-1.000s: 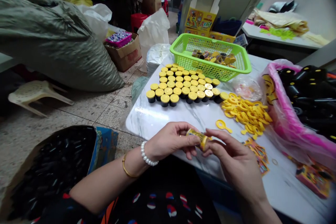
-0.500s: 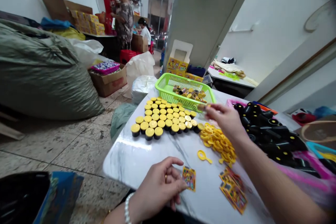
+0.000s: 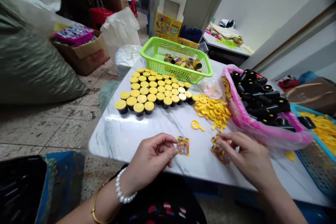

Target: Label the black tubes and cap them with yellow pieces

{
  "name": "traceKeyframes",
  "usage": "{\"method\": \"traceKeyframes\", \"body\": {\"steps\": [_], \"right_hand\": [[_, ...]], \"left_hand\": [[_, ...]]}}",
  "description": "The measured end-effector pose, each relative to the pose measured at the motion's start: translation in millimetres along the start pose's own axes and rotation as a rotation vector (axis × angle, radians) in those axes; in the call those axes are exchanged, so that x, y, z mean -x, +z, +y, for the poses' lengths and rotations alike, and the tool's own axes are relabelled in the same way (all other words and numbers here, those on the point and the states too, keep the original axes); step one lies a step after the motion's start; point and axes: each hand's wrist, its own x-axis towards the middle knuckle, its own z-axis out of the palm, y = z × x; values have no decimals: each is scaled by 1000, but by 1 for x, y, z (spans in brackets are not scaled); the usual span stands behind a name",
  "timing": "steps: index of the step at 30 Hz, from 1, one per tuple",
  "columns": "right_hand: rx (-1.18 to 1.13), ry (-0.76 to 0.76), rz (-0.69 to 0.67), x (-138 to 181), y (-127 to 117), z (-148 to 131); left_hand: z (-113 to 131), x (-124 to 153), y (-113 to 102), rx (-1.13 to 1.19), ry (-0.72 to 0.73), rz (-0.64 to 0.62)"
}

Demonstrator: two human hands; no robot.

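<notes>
My left hand (image 3: 153, 154) rests on the white marble table (image 3: 147, 126), its fingers curled and pinching the edge of a small colourful sticker (image 3: 183, 145). My right hand (image 3: 246, 155) lies over a stack of similar stickers (image 3: 219, 152), fingertips on the top one. A lone yellow ring piece (image 3: 196, 125) sits just beyond the stickers. Farther back stand several black tubs with yellow lids (image 3: 151, 91) and a pile of yellow rings (image 3: 212, 109).
A green basket (image 3: 157, 50) with labelled tubs stands at the table's far edge. A pink-lined bag of black tubes (image 3: 259, 98) sits right, a blue basket (image 3: 315, 150) beyond it. Sacks, cardboard boxes and a black bin (image 3: 21, 185) crowd the floor left.
My right hand carried the labelled tub to the green basket, then came back empty onto the sticker stack. My left hand took hold of a single sticker on the table.
</notes>
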Motion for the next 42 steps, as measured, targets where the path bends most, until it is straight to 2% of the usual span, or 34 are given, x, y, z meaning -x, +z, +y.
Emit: {"method": "traceKeyframes", "body": {"steps": [2, 5, 8, 10, 12, 14, 16, 18, 20, 23, 26, 30, 33, 37, 42], "right_hand": [[-30, 57, 4, 28, 10, 10], [-102, 78, 104, 45, 21, 17], [-196, 106, 65, 47, 13, 19], [-226, 147, 92, 45, 1, 16], [-252, 129, 172, 42, -5, 6], [-279, 36, 189, 37, -1, -12], [-266, -51, 118, 30, 15, -34], [-202, -75, 26, 22, 35, -53], [-148, -62, -42, 15, 51, -64], [-214, -48, -51, 10, 60, -67], [-422, -4, -82, 8, 52, -67], [-637, 161, -215, 7, 38, -82], [-741, 212, -257, 9, 35, -97], [-799, 257, -246, 12, 42, -107], [-835, 296, -281, 11, 50, -108]], "left_hand": [[1, -1, 4, -104, 34, 6], [1, -1, 9, -231, 79, 44], [0, 1, 10, -309, 84, 52], [-1, 1, 10, -400, 125, 114], [-2, 1, 13, -618, 258, 184], [-3, -1, 19, -912, 411, 163], [-7, -1, 24, -1128, 492, 79], [-13, 1, 25, -1189, 525, 48], [-17, 7, 22, -1129, 561, 68], [-19, 17, 14, -919, 562, 142], [-12, 25, 11, -698, 460, 286], [-1, 28, 15, -527, 377, 433], [3, 28, 17, -463, 353, 460], [2, 32, 16, -378, 315, 467], [0, 38, 10, -153, 120, 470]]}}
